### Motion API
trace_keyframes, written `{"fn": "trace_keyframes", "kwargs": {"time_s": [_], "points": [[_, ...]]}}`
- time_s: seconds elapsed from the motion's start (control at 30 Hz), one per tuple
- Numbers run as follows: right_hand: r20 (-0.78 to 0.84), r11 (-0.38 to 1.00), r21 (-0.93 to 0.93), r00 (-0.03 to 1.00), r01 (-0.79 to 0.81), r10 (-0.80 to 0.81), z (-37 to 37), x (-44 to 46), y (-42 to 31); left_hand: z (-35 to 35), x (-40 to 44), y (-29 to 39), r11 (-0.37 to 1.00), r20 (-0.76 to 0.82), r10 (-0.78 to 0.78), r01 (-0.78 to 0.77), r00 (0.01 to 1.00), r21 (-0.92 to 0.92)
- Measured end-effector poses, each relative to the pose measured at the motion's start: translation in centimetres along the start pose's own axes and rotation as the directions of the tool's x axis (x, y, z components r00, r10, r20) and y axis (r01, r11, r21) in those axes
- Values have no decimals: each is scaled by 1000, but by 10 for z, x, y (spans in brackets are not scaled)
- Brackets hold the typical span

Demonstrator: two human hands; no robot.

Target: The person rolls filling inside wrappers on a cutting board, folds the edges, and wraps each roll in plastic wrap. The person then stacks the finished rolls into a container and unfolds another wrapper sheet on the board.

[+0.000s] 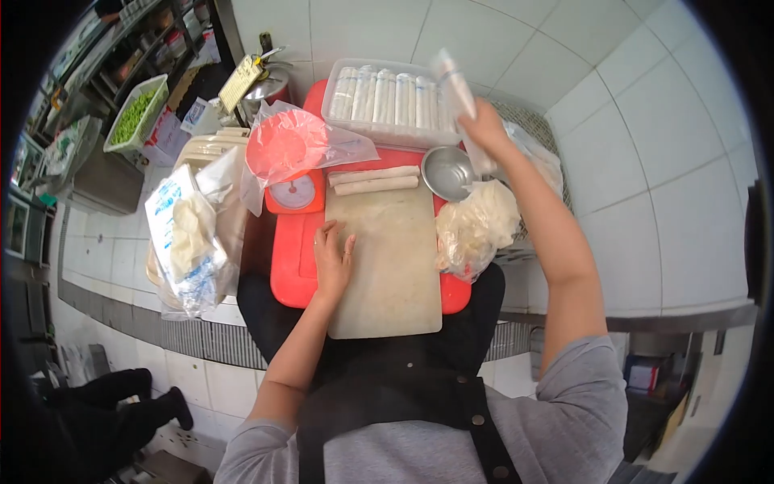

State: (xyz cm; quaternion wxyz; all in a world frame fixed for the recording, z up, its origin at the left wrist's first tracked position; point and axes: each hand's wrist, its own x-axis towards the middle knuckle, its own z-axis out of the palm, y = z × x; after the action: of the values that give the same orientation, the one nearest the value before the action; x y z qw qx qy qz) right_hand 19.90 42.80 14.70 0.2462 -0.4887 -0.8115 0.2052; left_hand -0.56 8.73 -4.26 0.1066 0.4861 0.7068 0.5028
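Observation:
My right hand point(486, 129) is raised beside the plastic tub, gripping a white wrapped roll point(454, 85) that is smeared by motion. Resting on the left edge of the cutting board point(384, 266), my left hand point(332, 254) has its fingers apart and holds nothing. Two pale rolls point(375, 180) lie side by side across the board's far end. Several wrapped white rolls point(393, 95) stand in a row in the clear tub point(379, 133). A steel bowl point(448, 173) sits below my right hand, next to a plastic bag of pale wrappers point(478, 228).
A red scale point(294, 194) carries a pink bowl in plastic. Plastic packaging point(187, 242) lies at the left. Farther left are a basket of green vegetables point(135, 117) and shelves. A dark-clothed person point(121, 411) is at lower left. Tiled wall point(629, 185) flanks the right.

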Motion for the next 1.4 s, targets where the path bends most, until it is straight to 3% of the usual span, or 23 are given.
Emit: {"fn": "trace_keyframes", "kwargs": {"time_s": [0.07, 0.1, 0.17, 0.3, 0.47, 0.67, 0.8, 0.9, 1.0, 1.17, 1.3, 1.37, 1.4], "points": [[-85, 982, 107, 983, -155, 164, 21, 60, 14, 1, -3, 3, 996, 15, -14, 13, 1000, 84], [-74, 984, 99, 985, -146, 154, 32, 82, 20, -1, -3, 6, 993, 44, -21, 16, 999, 113], [-140, 942, 78, 932, -326, 334, 52, 116, 26, -5, 0, 11, 990, 63, -28, 19, 998, 143], [-279, 920, 12, 882, -393, 380, 92, 145, 51, -8, -1, 13, 988, 114, -26, 8, 993, 154], [-125, 854, -52, 852, -518, 509, 106, 138, 66, -11, 2, 20, 991, 149, -63, 44, 987, 125], [-60, 753, -161, 768, -638, 638, 117, 147, 58, -12, 6, 20, 989, 151, -58, 36, 987, 145], [-93, 773, -27, 772, -633, 629, 128, 147, 75, -12, 8, 21, 987, 155, -60, 35, 986, 159], [-69, 718, 123, 716, -685, 695, 127, 140, 74, -11, 8, 22, 985, 167, -71, 43, 983, 164], [4, 774, 118, 780, -622, 626, 143, 150, 120, -11, 8, 23, 984, 166, -66, 37, 984, 172], [176, 677, 371, 765, -635, 620, 157, 167, 173, -10, 8, 24, 982, 152, -47, 17, 987, 190], [135, 651, 366, 730, -665, 670, 151, 154, 146, -9, 8, 24, 981, 157, -46, 15, 987, 195], [29, 829, 107, 835, -549, 549, 153, 147, 136, -9, 8, 24, 978, 155, -36, 3, 987, 208], [26, 828, 110, 834, -551, 551, 155, 145, 130, -9, 8, 24, 979, 159, -43, 9, 986, 204]]}}
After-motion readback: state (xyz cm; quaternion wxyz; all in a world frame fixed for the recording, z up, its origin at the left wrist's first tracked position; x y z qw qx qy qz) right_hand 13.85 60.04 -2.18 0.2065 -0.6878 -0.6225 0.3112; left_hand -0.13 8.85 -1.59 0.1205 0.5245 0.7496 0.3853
